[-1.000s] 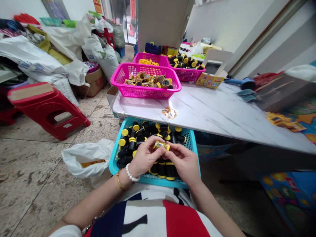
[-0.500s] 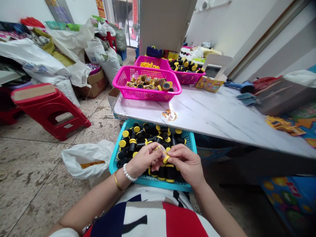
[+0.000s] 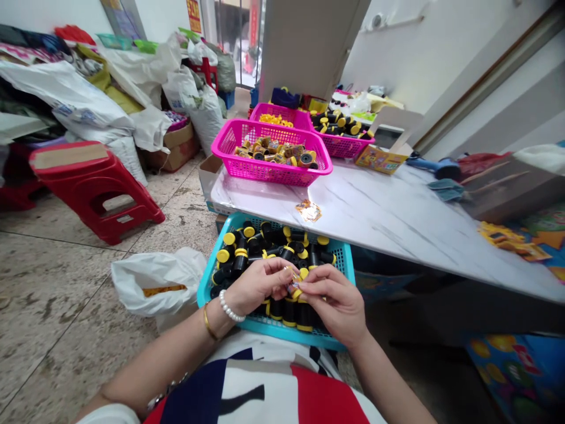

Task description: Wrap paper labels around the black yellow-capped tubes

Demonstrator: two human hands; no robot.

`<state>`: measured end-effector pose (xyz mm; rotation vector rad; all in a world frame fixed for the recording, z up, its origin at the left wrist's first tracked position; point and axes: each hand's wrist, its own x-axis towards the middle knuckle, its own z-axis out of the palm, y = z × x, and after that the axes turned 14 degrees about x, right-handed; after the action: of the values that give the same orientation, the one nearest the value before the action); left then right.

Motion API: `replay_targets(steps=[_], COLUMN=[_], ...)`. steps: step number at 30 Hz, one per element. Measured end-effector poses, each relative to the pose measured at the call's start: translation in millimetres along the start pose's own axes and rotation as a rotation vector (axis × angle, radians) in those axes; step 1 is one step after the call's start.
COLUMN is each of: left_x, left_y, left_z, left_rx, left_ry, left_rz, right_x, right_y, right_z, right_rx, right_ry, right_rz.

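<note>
Over a turquoise basket, my left hand and my right hand meet fingertip to fingertip. Between them is a small cylinder with a yellow rim and a printed sticker on its side. Both hands are closed on it, with thumbs and fingers pinching, and the fingers hide much of it. Below them, the basket is full of black cylinders with yellow caps. A small pile of shiny printed stickers lies on the table edge beyond the basket.
On the marble-patterned table stand a pink basket of stickered cylinders and another pink basket of black ones. An open white sack sits on the floor at left, near a tilted red stool.
The view has shifted slightly, so the table and baskets sit a little further right. My hands stay together on the cylinder, which has turned a little between the fingers.
</note>
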<state>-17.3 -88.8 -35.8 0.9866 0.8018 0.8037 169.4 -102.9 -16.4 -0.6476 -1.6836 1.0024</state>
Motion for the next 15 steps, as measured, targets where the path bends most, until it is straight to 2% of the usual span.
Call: replay_targets(steps=[4,8,9,12,15], left_x=[-3,-7,-8,-5,-5], left_y=[8,14,14,9,3], left_z=[-1.6,3.2,4.1,2.7,-1.2], left_rx=[-0.030,0.205,0.254,0.217,0.132], left_ry=[0.130,0.066,0.082,0.185,0.244], left_rz=[0.013,0.019,0.003,-0.012,0.042], right_x=[-3,0,3,17,46], right_y=[0,-6,-7,-9,-8], right_z=[-1,0,-1,-5,-17], right_rx=[-0.020,-0.040,-0.042,-0.073,-0.131], right_ry=[-0.005,-0.127,-0.167,-0.209,-0.139], right_rz=[-0.016,0.015,0.030,0.052,0.003])
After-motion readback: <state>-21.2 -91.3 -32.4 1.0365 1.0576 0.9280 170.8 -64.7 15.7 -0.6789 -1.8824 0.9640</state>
